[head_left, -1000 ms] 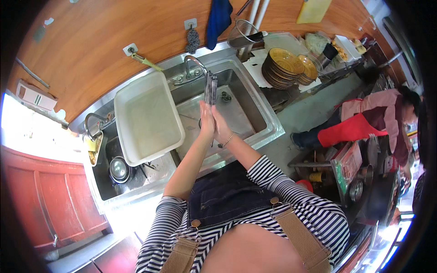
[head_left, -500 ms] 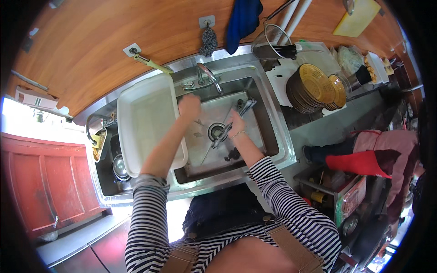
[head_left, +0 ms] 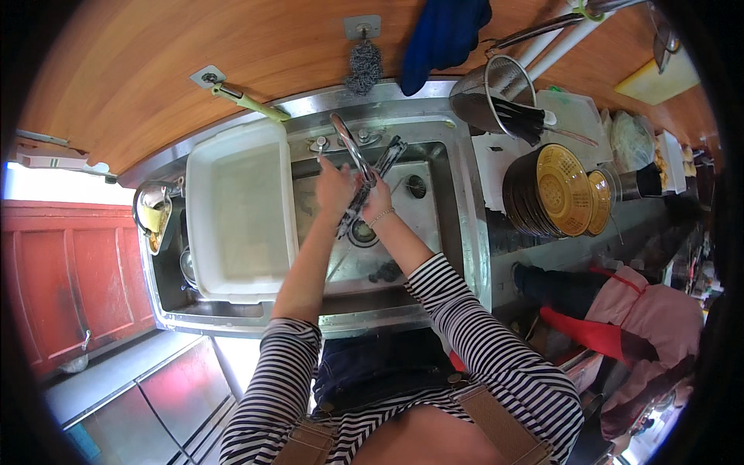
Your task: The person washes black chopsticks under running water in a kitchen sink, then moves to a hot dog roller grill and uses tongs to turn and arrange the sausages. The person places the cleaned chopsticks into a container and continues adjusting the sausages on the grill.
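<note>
A bundle of thin black sticks, probably chopsticks (head_left: 358, 208), slants across the sink (head_left: 457, 225) with white suds on it. My right hand (head_left: 378, 199) is closed round its middle, just below the curved faucet (head_left: 351, 139). Left of the bundle is my left hand (head_left: 335, 186), its thumb stretched up and its fingers turned toward the sticks. Whether those fingers touch the sticks is hard to see. The drain (head_left: 363, 233) lies under the lower end of the bundle. A dark clump (head_left: 385, 272) and a small dark round piece (head_left: 416, 185) rest on the sink floor.
A large white tub (head_left: 198, 225) of cloudy water covers much of the left basin. On the right counter stand stacked yellow-and-black bowls (head_left: 559, 190) beside a wire strainer (head_left: 487, 89). A steel scrubber (head_left: 364, 68) hangs on the wall. Another person (head_left: 651, 310) is at the right.
My right hand has carried the bundle up and left, under the faucet. My left hand has come closer to it, its thumb now stretched out. The view has shifted slightly.
</note>
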Demonstrator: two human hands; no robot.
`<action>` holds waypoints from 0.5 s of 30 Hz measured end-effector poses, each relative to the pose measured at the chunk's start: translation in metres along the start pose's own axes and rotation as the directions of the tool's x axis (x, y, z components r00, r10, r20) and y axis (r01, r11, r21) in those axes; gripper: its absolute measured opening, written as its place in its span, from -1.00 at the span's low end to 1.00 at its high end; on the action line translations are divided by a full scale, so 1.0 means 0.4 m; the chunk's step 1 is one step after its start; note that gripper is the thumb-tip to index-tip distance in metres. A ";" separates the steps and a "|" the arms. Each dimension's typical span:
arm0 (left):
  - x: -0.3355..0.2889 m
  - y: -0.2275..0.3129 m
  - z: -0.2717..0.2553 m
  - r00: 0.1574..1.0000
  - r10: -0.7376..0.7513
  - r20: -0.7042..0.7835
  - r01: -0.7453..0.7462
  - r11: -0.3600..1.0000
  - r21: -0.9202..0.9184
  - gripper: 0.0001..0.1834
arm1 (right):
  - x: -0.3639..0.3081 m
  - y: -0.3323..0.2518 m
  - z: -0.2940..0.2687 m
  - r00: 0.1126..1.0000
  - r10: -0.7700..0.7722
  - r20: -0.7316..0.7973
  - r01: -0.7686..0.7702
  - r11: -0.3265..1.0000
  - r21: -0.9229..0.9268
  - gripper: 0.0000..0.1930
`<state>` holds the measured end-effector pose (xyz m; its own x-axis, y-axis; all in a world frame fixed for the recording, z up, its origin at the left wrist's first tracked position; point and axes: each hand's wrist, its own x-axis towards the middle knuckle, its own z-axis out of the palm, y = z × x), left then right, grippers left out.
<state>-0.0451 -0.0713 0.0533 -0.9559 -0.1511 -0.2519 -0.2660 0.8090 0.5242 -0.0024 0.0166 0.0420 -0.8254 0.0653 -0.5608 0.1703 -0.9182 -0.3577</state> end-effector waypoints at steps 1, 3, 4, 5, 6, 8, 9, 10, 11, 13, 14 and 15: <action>-0.001 -0.015 0.039 0.995 0.082 0.050 -0.076 0.991 -0.110 -0.53 | -0.008 -0.006 0.001 0.997 0.023 0.069 -0.026 0.999 0.038 -0.82; 0.000 -0.037 0.121 0.981 0.144 0.127 -0.092 0.934 -0.344 -0.52 | -0.027 -0.024 -0.003 0.988 0.087 0.126 -0.091 0.995 0.028 -0.68; 0.006 -0.038 0.157 0.978 0.124 0.165 -0.036 0.889 -0.457 -0.51 | -0.040 -0.037 -0.010 0.985 0.089 0.146 -0.092 0.996 0.018 -0.65; -0.005 -0.030 0.196 0.985 0.045 0.164 0.053 0.834 -0.549 -0.50 | -0.054 -0.048 -0.019 0.972 0.149 0.183 -0.154 0.988 0.015 -0.61; -0.018 -0.020 0.223 0.981 0.100 0.166 0.011 0.826 -0.563 -0.49 | -0.060 -0.069 -0.029 0.969 0.121 0.214 -0.117 0.993 -0.033 -0.52; -0.062 0.026 0.260 0.991 0.075 0.109 -0.012 0.870 -0.493 -0.47 | -0.063 -0.112 -0.054 0.970 0.139 0.199 -0.149 0.988 0.037 -0.50; -0.089 0.052 0.264 0.994 0.063 0.093 -0.018 0.909 -0.417 -0.45 | -0.062 -0.122 -0.063 0.981 0.135 0.143 -0.145 0.987 0.065 -0.49; -0.093 0.070 0.248 0.992 0.122 0.031 -0.100 0.915 -0.391 -0.45 | -0.064 -0.120 -0.072 0.987 0.144 0.076 -0.153 0.979 0.134 -0.47; -0.098 0.087 0.228 0.993 0.113 0.045 -0.085 0.908 -0.410 -0.45 | -0.059 -0.119 -0.079 0.979 0.160 0.129 -0.176 0.976 0.126 -0.46; -0.105 0.114 0.189 0.989 0.037 0.142 0.037 0.874 -0.484 -0.46 | -0.053 -0.111 -0.090 0.947 0.121 0.297 -0.149 0.986 0.073 -0.43; -0.123 0.126 0.183 0.998 0.027 0.053 0.005 0.852 -0.523 -0.47 | -0.050 -0.109 -0.092 0.924 0.115 0.365 -0.135 0.990 0.030 -0.44; -0.127 0.127 0.173 0.994 0.024 0.106 0.029 0.882 -0.470 -0.48 | -0.052 -0.105 -0.092 0.940 0.132 0.316 -0.160 0.985 0.063 -0.45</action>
<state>-0.0014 0.0167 0.0363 -0.9434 -0.0702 -0.3242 -0.3208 0.4419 0.8377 0.0273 0.0681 0.0413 -0.9231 -0.1832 -0.3381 0.2656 -0.9396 -0.2160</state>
